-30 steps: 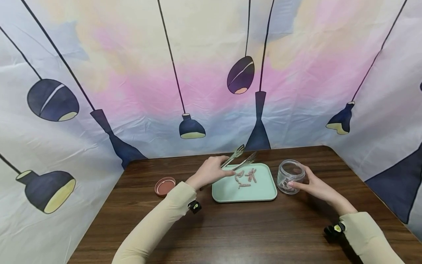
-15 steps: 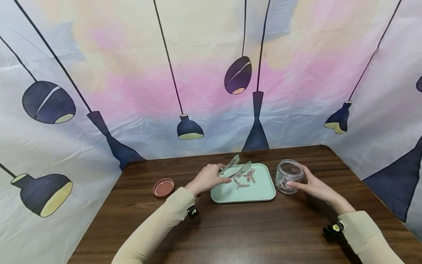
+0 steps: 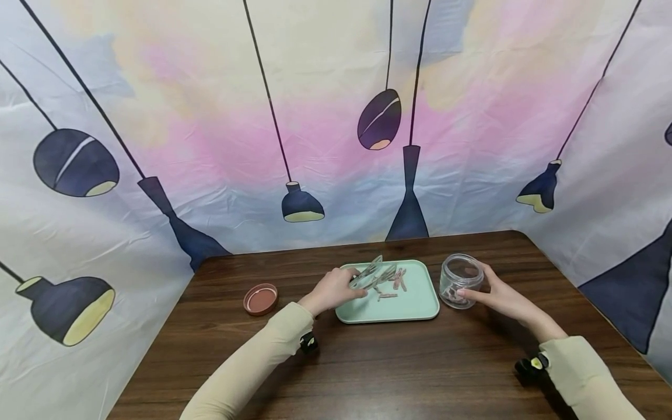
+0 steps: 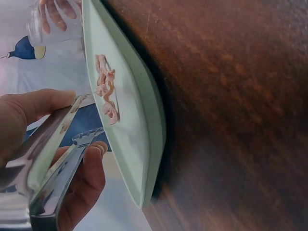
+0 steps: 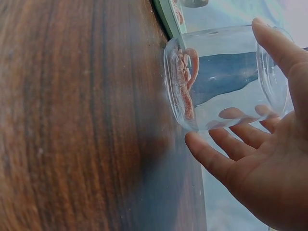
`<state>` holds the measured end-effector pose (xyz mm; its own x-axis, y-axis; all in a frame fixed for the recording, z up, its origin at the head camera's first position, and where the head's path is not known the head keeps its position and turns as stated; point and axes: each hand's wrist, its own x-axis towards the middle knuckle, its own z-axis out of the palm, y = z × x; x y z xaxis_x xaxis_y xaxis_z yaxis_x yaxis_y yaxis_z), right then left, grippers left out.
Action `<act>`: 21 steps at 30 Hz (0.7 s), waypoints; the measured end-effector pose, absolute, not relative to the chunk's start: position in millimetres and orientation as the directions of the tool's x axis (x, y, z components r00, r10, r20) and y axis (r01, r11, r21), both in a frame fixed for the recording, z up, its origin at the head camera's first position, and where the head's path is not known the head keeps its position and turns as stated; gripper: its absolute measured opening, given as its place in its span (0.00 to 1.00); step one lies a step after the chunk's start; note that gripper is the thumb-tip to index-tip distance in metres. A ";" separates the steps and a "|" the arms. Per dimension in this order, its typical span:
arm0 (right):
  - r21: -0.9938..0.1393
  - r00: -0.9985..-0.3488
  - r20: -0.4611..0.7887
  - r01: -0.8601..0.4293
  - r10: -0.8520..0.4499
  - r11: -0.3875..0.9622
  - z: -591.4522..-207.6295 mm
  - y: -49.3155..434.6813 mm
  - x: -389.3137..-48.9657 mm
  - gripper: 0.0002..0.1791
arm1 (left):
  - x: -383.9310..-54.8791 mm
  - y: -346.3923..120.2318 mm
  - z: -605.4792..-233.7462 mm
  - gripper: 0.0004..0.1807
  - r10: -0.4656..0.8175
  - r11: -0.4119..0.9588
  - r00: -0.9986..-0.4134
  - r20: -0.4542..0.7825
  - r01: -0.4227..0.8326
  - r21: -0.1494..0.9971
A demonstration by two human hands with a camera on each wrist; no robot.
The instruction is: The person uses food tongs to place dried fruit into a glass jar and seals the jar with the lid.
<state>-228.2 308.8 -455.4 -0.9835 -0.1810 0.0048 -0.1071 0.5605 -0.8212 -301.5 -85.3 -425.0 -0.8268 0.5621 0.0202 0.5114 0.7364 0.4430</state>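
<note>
My left hand (image 3: pixel 335 289) holds metal tongs (image 4: pixel 62 175) between thumb and fingers. Their two arms stand apart, tips over the left part of a pale green tray (image 3: pixel 388 312). Several pinkish, sugar-dusted strips (image 4: pixel 107 89) lie on that tray, some partly covered by the tongs in the head view. To the right of the tray, a clear glass jar (image 3: pixel 461 277) stands upright and lidless on the table. My right hand (image 3: pixel 501 296) grips it from the right, thumb on the near side and fingers behind. Similar strips (image 5: pixel 186 91) rest on the jar's bottom.
A reddish-brown round lid (image 3: pixel 261 299) lies on the dark wooden table (image 3: pixel 399 367), left of the tray. Behind the table hangs a cloth backdrop (image 3: pixel 220 116) printed with lamps. A camera (image 3: pixel 308 343) is strapped to the left wrist.
The tongs have come down, and their tips have moved left and nearer over the tray, with the arms closer together. The right hand and jar stay in place.
</note>
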 end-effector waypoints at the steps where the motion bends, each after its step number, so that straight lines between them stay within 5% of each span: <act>1: -0.821 -0.983 0.005 -0.107 -0.181 0.561 -455.5 308.8 -228.2 0.55 | -301.4 -85.2 -425.6 0.30 0.565 0.735 -0.825 0.020 0.515 0.441; 21: -0.819 -0.984 -0.004 -0.098 -0.176 0.566 -456.0 309.3 -228.9 0.56 | -305.6 -90.4 -434.8 0.25 0.555 0.744 -0.831 0.022 0.508 0.434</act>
